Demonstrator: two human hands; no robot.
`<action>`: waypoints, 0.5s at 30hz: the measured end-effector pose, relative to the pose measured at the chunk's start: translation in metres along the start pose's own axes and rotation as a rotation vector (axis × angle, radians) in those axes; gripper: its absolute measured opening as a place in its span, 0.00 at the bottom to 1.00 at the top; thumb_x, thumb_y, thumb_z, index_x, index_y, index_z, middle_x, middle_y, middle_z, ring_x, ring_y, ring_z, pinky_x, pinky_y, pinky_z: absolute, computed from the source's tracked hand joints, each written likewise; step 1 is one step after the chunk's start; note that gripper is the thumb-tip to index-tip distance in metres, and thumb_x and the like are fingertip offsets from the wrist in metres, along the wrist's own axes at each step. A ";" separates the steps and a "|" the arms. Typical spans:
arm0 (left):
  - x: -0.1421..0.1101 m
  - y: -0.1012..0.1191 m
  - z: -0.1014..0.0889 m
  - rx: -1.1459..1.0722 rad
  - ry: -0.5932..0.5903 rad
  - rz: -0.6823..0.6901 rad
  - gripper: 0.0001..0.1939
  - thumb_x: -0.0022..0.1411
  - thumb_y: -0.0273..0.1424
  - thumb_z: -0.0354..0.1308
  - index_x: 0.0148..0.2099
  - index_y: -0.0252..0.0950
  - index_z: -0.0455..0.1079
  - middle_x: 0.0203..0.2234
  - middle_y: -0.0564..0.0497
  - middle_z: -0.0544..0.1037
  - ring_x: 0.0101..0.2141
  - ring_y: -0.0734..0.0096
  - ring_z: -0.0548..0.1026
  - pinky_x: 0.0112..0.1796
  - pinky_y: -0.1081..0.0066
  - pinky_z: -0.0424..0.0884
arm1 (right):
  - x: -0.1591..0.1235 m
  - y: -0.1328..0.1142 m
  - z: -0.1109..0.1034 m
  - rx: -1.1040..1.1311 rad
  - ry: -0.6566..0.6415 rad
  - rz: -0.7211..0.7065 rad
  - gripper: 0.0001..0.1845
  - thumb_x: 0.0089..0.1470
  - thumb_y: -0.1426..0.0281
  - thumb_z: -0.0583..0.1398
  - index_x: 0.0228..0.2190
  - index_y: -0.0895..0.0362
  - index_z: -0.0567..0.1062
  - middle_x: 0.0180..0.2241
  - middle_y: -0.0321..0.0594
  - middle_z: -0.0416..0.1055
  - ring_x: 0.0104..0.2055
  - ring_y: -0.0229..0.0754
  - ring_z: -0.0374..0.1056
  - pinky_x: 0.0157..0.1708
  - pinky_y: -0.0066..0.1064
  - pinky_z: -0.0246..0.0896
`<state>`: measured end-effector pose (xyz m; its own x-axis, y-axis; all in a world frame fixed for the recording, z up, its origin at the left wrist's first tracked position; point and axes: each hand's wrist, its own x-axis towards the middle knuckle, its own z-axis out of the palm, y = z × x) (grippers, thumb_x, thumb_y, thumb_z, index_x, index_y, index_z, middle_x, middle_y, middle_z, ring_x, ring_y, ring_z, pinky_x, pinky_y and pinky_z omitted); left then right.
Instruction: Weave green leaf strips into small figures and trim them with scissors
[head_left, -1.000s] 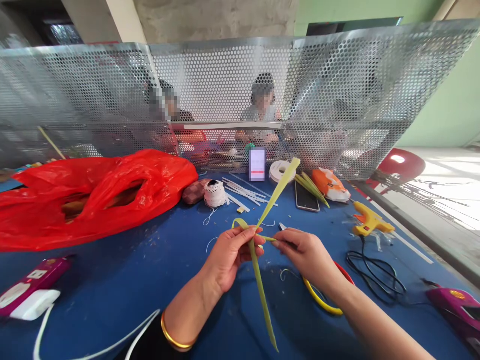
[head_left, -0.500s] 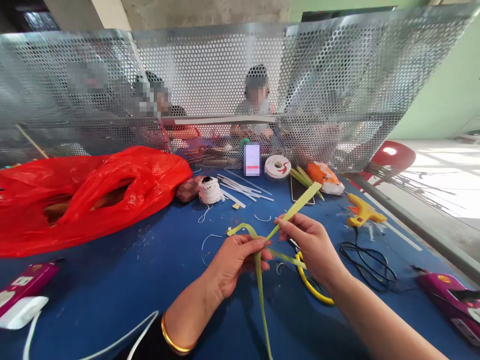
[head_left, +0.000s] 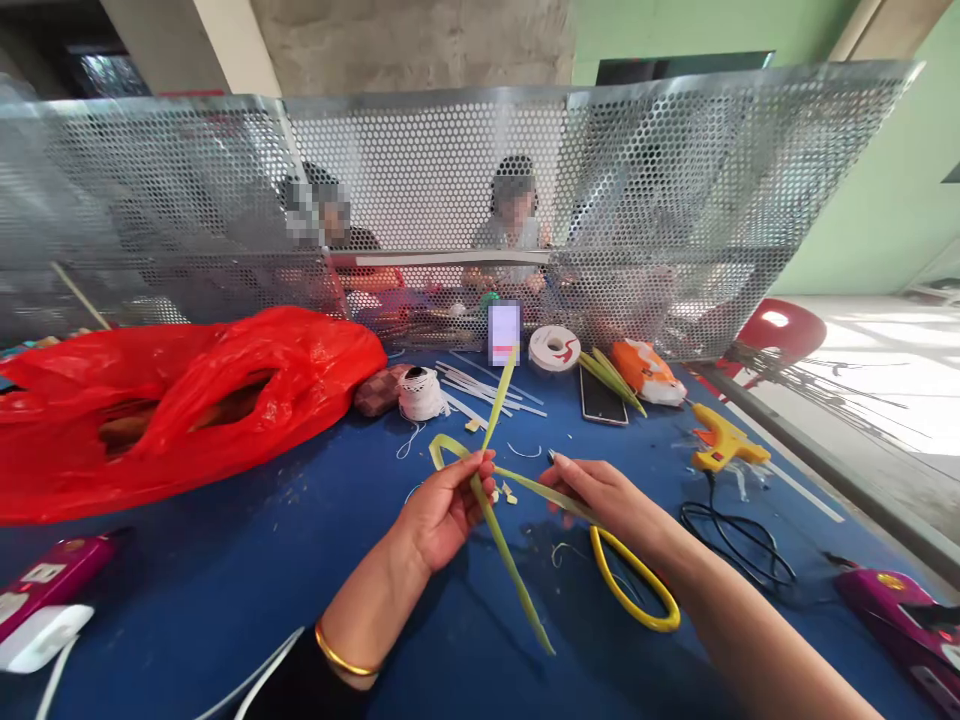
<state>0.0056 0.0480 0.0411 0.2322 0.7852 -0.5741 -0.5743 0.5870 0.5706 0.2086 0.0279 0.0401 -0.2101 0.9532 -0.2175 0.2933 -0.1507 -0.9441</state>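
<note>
My left hand (head_left: 450, 510) pinches a pale green leaf strip, perhaps palm (head_left: 501, 400), where its lengths cross. One end points up and away, one hangs toward me, and a bent loop stands at the left. Another length runs right to my right hand (head_left: 592, 487), whose thumb and fingers are closed about it; exact finger contact is partly hidden. Below the right hand lies the yellow handle (head_left: 637, 590) of a tool, probably scissors. A small dark tip shows by the right thumb.
A red plastic bag (head_left: 315, 345) lies left, beside a white thread spool (head_left: 422, 394). White strips (head_left: 480, 385), a ribbon roll (head_left: 555, 349), a phone (head_left: 602, 398) and a yellow glue gun (head_left: 726, 440) with its cord are around. A perforated metal screen (head_left: 442, 150) stands behind; people sit beyond it.
My right hand has let go of the upper strip end and moved down to the length on the right. My left hand has shifted left, and the upper end now points away.
</note>
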 end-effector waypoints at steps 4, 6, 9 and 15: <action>0.003 0.001 -0.002 -0.013 0.005 0.023 0.06 0.63 0.23 0.57 0.40 0.26 0.75 0.21 0.51 0.78 0.19 0.77 0.76 0.23 0.77 0.75 | -0.003 0.000 -0.005 -0.098 -0.100 0.029 0.29 0.49 0.43 0.57 0.26 0.58 0.72 0.24 0.36 0.72 0.19 0.34 0.62 0.23 0.28 0.58; 0.002 0.001 -0.002 -0.011 -0.003 0.016 0.06 0.63 0.24 0.57 0.40 0.26 0.75 0.21 0.51 0.78 0.19 0.77 0.76 0.24 0.77 0.75 | -0.004 0.001 -0.009 -0.144 -0.135 0.026 0.27 0.51 0.45 0.56 0.25 0.58 0.71 0.24 0.36 0.71 0.19 0.34 0.62 0.22 0.28 0.57; 0.000 0.001 -0.002 0.011 0.005 0.020 0.07 0.64 0.24 0.57 0.40 0.27 0.75 0.22 0.51 0.79 0.20 0.78 0.76 0.24 0.78 0.74 | -0.004 0.001 -0.020 -0.249 -0.049 0.065 0.28 0.57 0.47 0.49 0.25 0.57 0.72 0.22 0.37 0.71 0.19 0.37 0.64 0.24 0.30 0.59; -0.003 -0.010 -0.001 0.270 -0.080 0.080 0.07 0.62 0.28 0.60 0.39 0.28 0.76 0.25 0.49 0.80 0.22 0.77 0.77 0.25 0.78 0.72 | -0.005 0.002 -0.022 -0.710 0.533 -0.210 0.18 0.59 0.57 0.54 0.28 0.54 0.77 0.29 0.40 0.76 0.31 0.45 0.70 0.30 0.33 0.58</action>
<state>0.0098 0.0399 0.0368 0.2617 0.8378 -0.4791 -0.3658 0.5455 0.7541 0.2311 0.0289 0.0443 0.0828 0.9643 0.2517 0.8397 0.0685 -0.5388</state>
